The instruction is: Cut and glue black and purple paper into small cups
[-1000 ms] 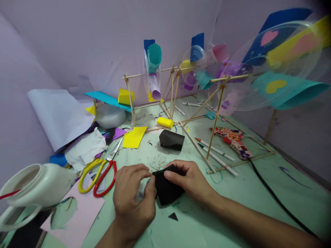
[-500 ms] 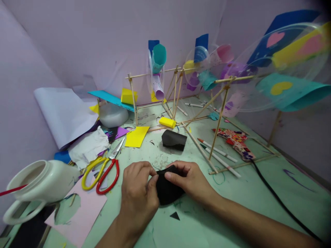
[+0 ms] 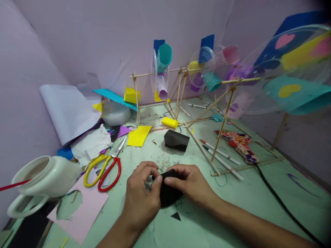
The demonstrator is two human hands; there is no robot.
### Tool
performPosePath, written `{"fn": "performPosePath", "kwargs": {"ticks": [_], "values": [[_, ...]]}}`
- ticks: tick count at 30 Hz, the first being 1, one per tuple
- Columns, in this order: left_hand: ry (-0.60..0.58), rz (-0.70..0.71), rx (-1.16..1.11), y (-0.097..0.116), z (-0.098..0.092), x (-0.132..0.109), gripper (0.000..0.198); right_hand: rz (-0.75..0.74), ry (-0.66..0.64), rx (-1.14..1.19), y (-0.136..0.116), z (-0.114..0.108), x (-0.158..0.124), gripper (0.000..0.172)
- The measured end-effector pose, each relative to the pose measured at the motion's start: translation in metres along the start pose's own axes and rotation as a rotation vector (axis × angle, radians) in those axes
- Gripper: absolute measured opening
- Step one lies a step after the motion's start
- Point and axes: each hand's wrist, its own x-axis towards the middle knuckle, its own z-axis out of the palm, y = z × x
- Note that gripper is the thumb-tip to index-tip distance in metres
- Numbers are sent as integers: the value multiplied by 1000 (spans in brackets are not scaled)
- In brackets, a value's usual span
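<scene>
My left hand (image 3: 143, 193) and my right hand (image 3: 190, 186) meet over a piece of black paper (image 3: 169, 194) that lies low on the pale green table (image 3: 245, 199). Both hands pinch it between thumb and fingers, the left at its left edge, the right along its top. The fingers hide much of the paper. A small black paper triangle (image 3: 176, 216) lies just in front of the hands. A second rolled black paper piece (image 3: 176, 140) rests further back on the table.
Red and yellow scissors (image 3: 107, 168) lie left of my hands, beside a white plastic jug (image 3: 43, 179) and pink paper (image 3: 77, 210). A wooden stick frame (image 3: 201, 113) with clear discs and coloured paper stands behind. Pencils (image 3: 222, 155) and a black cable (image 3: 281, 203) lie to the right.
My hands have closed in tighter on the black paper, and the left fingers now cover more of it. The view has shifted slightly to the left.
</scene>
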Motion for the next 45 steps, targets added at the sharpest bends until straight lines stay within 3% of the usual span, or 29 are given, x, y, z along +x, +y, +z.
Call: {"fn": "performPosePath", "kwargs": {"ticks": [7,23,34,39,45], "values": [[-69,-26,-131,1,-2,3,15,35,-27,73,-1,0,1,11],[-92,-21,-77,5,-3,1,15,-22,-8,-22,-2,1,-2,10],[-141,-99,-63,9,-4,0,15,-98,-34,-72,-2,-2,-3,18],[-187,-209,-120,6,-3,0,10,-58,23,1,0,-5,-1,20],[-237,-363,-271,5,-3,3,23,-55,67,34,0,-6,-1,21]]}}
